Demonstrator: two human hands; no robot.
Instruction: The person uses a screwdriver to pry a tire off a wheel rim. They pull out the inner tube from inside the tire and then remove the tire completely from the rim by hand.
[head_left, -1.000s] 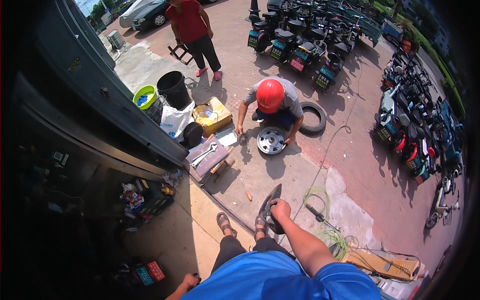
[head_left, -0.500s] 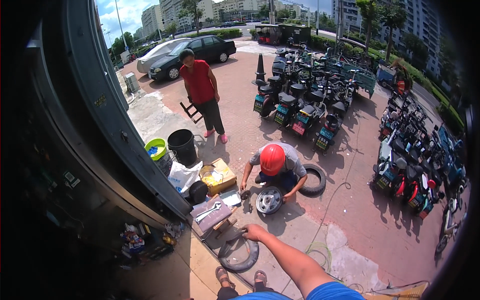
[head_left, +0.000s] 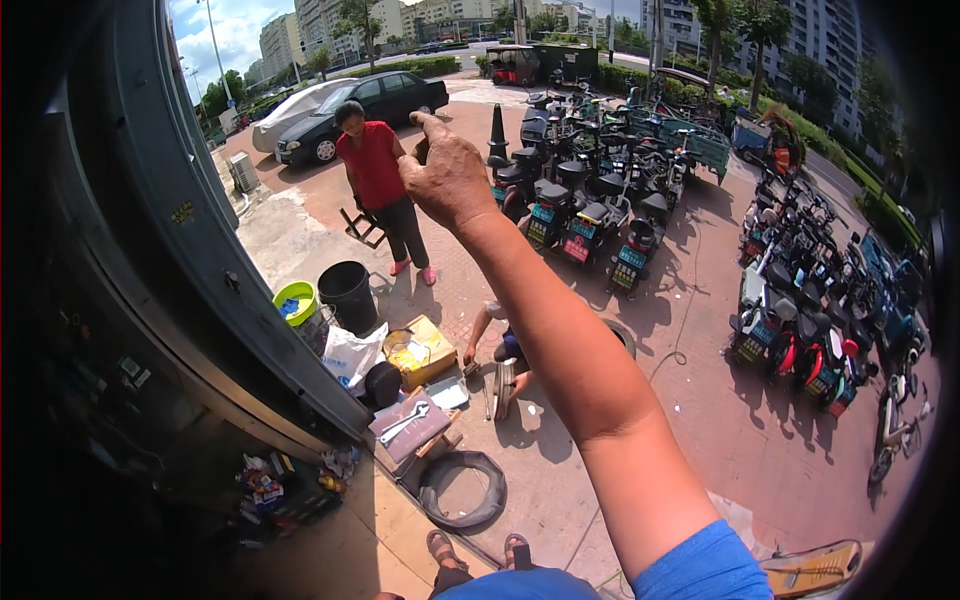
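My right hand is raised in front of me with the arm stretched out. Its index finger extends forward while the other fingers look curled, and nothing shows in its grasp. My left hand is out of sight. On the ground by my feet lies a black tyre. Beyond it a wheel stands on edge, gripped by a crouching co-worker's hand. My arm hides most of that co-worker. A large wrench rests on a brown-topped stool.
A person in a red top stands ahead, carrying a small frame-like stool. Black bucket, green basin and cardboard box line the left. Parked scooters fill the right. A metal door frame rises at left.
My right hand has left the tyre on the ground and risen forward into a pointing pose. The co-worker's wheel has gone from lying nearly flat to standing on edge.
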